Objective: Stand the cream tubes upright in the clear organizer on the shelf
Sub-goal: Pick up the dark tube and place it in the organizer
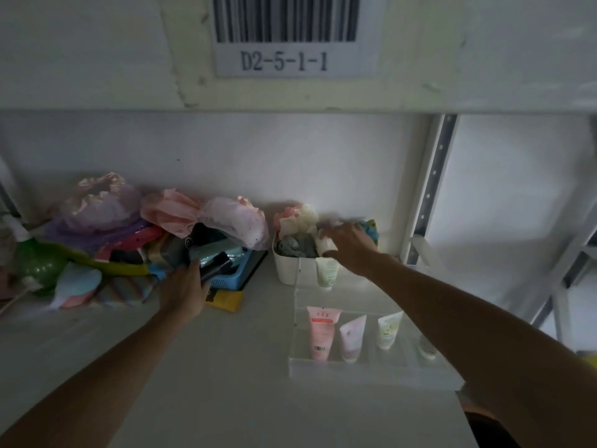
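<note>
The clear organizer point(371, 367) sits on the white shelf at the right. In its front row stand a pink tube point(320, 333), a pale lilac tube point(351, 339) and a cream-yellow tube point(388, 331), caps down; a fourth tube point(426, 349) is half hidden by my right arm. A white-green tube point(327, 273) stands in the back row. My right hand point(352, 248) is over the organizer's back, shut on a small white tube point(324, 244). My left hand point(184, 294) rests against the dark items in a blue basket.
A white bin point(287, 270) of cloths stands right behind the organizer. A blue basket point(231, 279), a yellow packet point(226, 300), shower caps point(206, 215) and a green bottle point(38, 266) crowd the left and back. A metal shelf upright point(429, 189) rises at the right.
</note>
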